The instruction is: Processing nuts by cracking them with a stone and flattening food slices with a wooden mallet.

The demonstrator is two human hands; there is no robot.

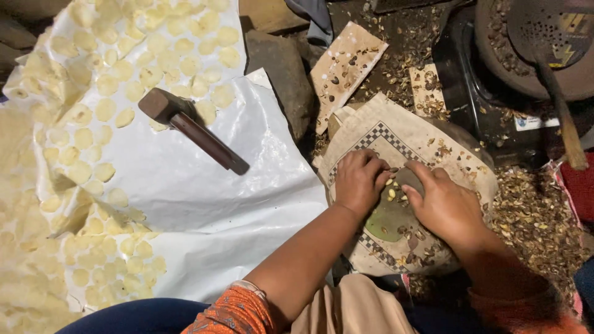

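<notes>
— On the checkered sack [396, 133], what are the hands doing?

— Left hand [359, 180] and right hand [447, 207] rest curled, fingertips pressed among pale kernels [391, 193] at the sack's middle; whether either pinches one, I cannot tell.

— And beside the sack?

— Left of it, a wooden mallet [192, 128] lies on a white plastic sheet [247, 204] with flattened pale discs [124, 80]. Broken shells [532, 216] lie right of the sack.
</notes>
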